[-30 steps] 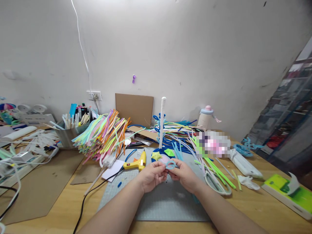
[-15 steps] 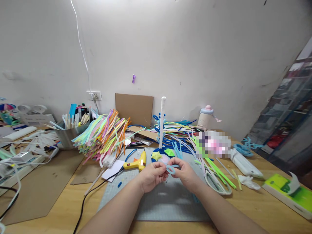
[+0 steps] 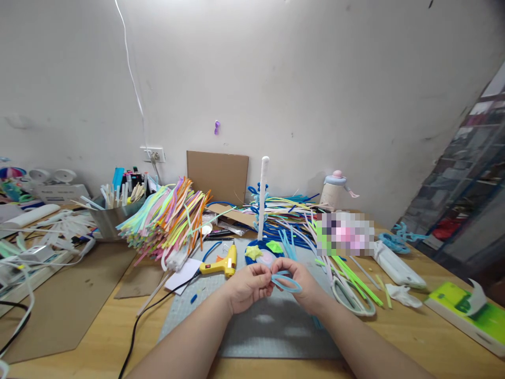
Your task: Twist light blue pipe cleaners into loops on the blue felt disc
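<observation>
- Pale wooden counter (image 3: 106, 337), bearing a flat grey cutting mat (image 3: 252, 339).
- Left hand (image 3: 246, 288) and right hand (image 3: 305, 288): fingers pinching one light-blue looped pipe-cleaner strip (image 3: 287, 289) above the mat (fingertips close together).

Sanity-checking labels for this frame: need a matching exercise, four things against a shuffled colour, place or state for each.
Things:
1. Light blue loop
2. Glue gun
3. White rod
4. Cardboard sheet

Descriptions:
A. Standing upright, beyond the hands
B. Yellow
C. Brown, flat
D. Held where the left hand and right hand meet

Pairs: 1-D, 2-B, 3-A, 4-C
</observation>
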`<state>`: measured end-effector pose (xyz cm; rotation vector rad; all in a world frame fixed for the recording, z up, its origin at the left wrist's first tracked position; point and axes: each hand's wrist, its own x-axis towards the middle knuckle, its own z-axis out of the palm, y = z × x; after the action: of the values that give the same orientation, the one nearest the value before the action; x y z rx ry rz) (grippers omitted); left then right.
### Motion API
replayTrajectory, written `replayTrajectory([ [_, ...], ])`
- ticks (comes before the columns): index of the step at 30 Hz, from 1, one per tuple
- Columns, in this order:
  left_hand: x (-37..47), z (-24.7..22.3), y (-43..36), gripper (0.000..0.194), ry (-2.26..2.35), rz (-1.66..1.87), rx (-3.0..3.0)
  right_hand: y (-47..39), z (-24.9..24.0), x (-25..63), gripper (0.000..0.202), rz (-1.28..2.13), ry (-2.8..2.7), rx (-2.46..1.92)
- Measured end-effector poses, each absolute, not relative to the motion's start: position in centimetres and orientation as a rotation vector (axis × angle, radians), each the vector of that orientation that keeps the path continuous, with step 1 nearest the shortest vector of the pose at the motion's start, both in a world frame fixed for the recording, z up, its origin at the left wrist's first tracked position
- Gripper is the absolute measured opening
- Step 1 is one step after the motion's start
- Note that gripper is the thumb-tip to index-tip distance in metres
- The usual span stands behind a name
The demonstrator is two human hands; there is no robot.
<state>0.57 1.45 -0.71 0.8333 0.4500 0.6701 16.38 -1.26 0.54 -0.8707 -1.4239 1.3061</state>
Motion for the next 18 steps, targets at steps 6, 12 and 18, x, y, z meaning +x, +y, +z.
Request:
replayTrajectory([
  [6,0.50,-0.56,1.46,0.020,0.437,0.672,0.851,-1.32,0.64,16.22,0.024,1.351,-1.397,-0.832],
  [12,0.47,-0.64,1.55,0.021,0.459,0.680,0.862,-1.23,0.46,16.18,0.023,1.356,-1.401,-0.900],
  [18,0.61,-0.89,1.49,0.025,0.434,0.712,0.911,-1.30,0.25,16.11,0.024,1.387,-1.395,-0.856],
])
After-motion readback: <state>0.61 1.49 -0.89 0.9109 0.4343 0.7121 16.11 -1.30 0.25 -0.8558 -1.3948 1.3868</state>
